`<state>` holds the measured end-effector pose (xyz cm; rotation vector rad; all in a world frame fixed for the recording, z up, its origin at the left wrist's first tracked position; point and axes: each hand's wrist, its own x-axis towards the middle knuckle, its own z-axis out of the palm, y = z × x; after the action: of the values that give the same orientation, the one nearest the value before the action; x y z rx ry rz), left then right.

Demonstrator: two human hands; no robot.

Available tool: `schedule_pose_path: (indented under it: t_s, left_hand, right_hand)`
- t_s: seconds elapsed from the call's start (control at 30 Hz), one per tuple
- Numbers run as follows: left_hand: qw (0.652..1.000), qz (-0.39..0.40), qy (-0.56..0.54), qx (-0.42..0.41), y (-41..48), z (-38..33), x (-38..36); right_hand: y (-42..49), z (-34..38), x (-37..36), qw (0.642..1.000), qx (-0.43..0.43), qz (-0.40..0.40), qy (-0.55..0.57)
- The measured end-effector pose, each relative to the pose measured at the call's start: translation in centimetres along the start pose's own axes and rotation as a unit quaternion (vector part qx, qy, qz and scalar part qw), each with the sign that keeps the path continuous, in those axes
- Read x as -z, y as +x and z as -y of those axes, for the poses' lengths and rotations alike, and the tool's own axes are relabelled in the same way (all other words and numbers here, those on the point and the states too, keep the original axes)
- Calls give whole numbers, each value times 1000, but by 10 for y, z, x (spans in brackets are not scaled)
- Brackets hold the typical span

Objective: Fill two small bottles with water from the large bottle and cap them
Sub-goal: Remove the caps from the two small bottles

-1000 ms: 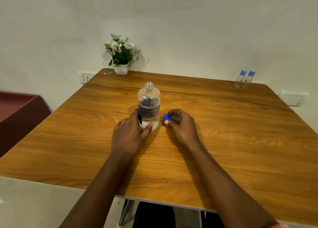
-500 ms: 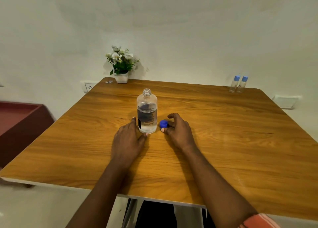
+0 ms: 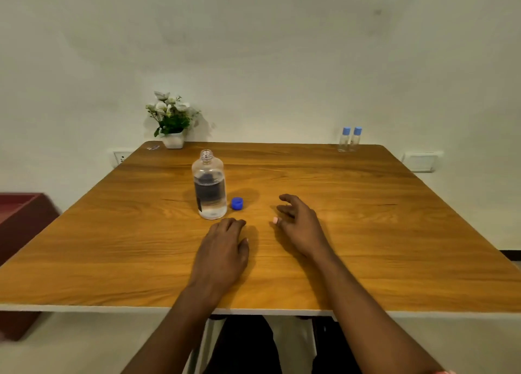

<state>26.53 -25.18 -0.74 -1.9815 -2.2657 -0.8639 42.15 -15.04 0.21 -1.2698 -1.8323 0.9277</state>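
Left hand (image 3: pixel 222 249) sits loose and empty just short of the uncapped large bottle (image 3: pixel 210 190), blue cap (image 3: pixel 237 203) beside it. Right hand (image 3: pixel 298 227) is spread, holding nothing. Small bottles (image 3: pixel 349 139) stand capped way off at the table's (image 3: pixel 394 246) far-right corner, so I'd say the right hand's closer.

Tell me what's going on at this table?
A person is getting ready to pour water. The large bottle stands open on the table, its blue cap lying just to its right. The left hand is low in front of the bottle and the right hand is open nearby; neither holds anything. The two small bottles wait capped at the far right corner.
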Motion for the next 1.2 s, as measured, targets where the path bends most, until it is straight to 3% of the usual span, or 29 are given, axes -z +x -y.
schedule_pose_path:
  t_s: [0.4,0.9,1.2]
  left_hand:
    - [996,48,14,-67,63,-80,-56]
    - [995,57,42,-76,247,-145,-165]
    - [996,28,56,-66,343,-170,-218]
  right_hand:
    - [32,-44,76,994,-39,-103,17]
    - [210,-119,156,957,-86,-278,-18]
    - [312,-152,173,948,-91,-298,-59]
